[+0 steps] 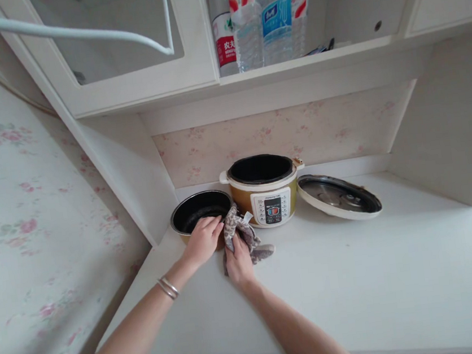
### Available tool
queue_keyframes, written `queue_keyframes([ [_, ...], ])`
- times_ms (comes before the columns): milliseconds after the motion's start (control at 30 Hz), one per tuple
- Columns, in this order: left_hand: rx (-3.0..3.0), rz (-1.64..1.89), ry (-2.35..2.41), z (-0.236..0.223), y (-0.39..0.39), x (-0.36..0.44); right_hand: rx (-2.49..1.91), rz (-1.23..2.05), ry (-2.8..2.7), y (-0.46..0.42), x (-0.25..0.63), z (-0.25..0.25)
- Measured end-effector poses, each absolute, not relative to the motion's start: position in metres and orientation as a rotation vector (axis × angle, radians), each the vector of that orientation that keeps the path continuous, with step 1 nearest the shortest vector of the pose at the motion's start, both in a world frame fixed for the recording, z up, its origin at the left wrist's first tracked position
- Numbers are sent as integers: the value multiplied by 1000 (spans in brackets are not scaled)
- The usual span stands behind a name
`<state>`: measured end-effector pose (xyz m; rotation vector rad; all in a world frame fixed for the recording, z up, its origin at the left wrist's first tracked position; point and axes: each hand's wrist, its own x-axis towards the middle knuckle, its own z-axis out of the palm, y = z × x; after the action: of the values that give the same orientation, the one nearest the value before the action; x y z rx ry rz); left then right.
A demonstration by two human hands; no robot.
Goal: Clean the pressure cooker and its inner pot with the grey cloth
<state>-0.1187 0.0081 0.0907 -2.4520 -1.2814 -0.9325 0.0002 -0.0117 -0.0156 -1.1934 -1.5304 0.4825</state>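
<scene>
My left hand grips the near rim of a black-lined inner pot, with its fingers reaching over the edge. The pot stands on the white counter, to the left of the cooker. My right hand holds a bunched, brown patterned cloth against the pot's right side. Part of the cloth hangs down and trails onto the counter. Just behind the cloth is a gold and white electric cooker, uncovered, its dark inside showing. The cooker's lid lies to its right, underside up.
The white counter runs beneath everything, with a side panel at the right. Overhead is a cabinet shelf holding several plastic bottles. Beside it, a glazed cabinet door and a white cable hang at upper left.
</scene>
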Motion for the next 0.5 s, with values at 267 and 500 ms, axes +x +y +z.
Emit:
queue_keyframes([
  [267,-2544,-572,-1288,115,8,-233,-1187,459,-1541,-10,0,-16],
  [500,-2608,-423,-1133,119,16,-258,-1236,461,-1534,-9,-2,-18],
])
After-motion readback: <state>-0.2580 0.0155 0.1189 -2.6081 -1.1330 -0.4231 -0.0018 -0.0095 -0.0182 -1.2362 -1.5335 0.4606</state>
